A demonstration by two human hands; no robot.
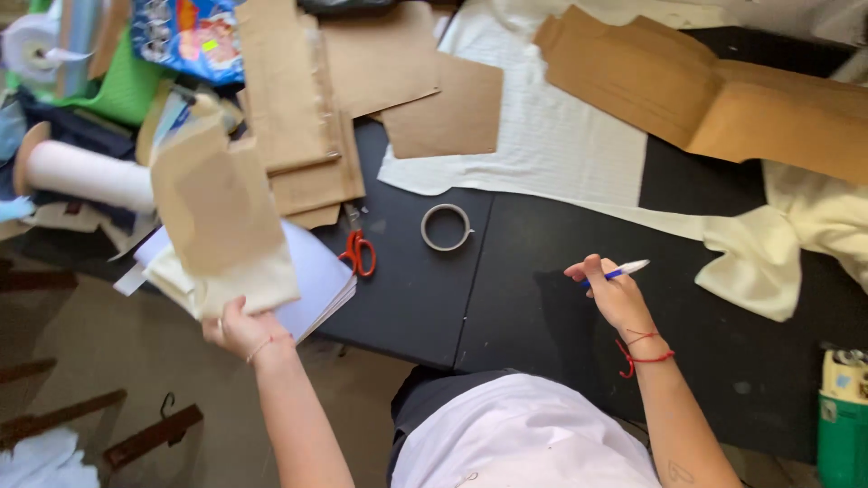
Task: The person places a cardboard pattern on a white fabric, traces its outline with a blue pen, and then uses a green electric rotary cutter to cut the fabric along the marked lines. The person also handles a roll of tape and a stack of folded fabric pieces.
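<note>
Left hand (242, 330) pinches cloth (237, 287) with card (215, 210), lifted at 9 o'clock; grip both layers firmly. Right hand (617, 291) fingers closed on pen (622, 269), tip clear of table (434, 298).

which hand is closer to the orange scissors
Left. The left hand, holding brown paper and cream cloth, is just left of the scissors; the right hand, holding a pen, is farther right.

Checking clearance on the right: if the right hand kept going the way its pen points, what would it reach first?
Probably the cream fabric. The right hand holds the pen with its tip aimed right and slightly up, over bare black table; height above it is unclear.
</note>
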